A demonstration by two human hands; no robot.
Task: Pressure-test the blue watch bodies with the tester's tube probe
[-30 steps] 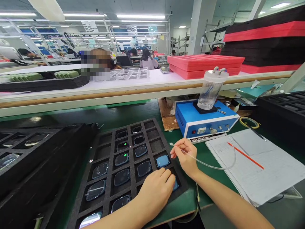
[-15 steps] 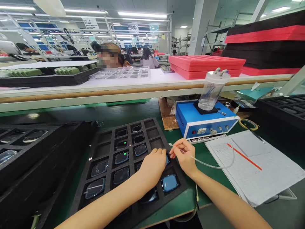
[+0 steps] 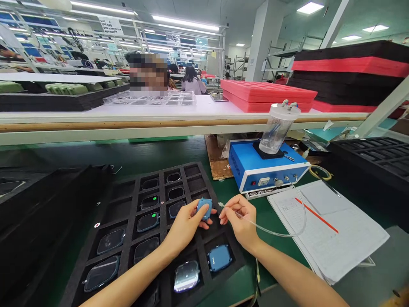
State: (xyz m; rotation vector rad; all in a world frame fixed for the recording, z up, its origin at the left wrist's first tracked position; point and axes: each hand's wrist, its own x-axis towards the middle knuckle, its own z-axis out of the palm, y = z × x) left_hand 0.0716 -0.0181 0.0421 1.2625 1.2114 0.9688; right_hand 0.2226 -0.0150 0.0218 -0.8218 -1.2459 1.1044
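My left hand (image 3: 183, 224) holds a blue watch case (image 3: 205, 209) between thumb and fingers, raised over the black foam tray (image 3: 209, 279). Close by on the right, my right hand (image 3: 239, 217) pinches the end of a clear thin tube (image 3: 275, 233), its pale tip (image 3: 221, 204) pointing at the watch case without touching it. The tube curves back to the front of a blue machine (image 3: 266, 166). Below my hands, another blue watch case (image 3: 220, 258) lies back up in a tray pocket. Several more watch cases sit screen up, such as one with a bright reflection (image 3: 187, 276).
A clear cylinder (image 3: 277, 130) stands on the blue machine. Papers (image 3: 319, 230) with a red stick (image 3: 316, 215) lie to the right. Black trays flank both sides. Red foam trays (image 3: 268, 94) rest on the shelf ahead, whose edge (image 3: 159, 130) crosses above the bench. A person sits beyond.
My left hand has lifted the blue watch case out of its tray pocket and moved left with it. My right hand still holds the tube. The view has shifted somewhat.
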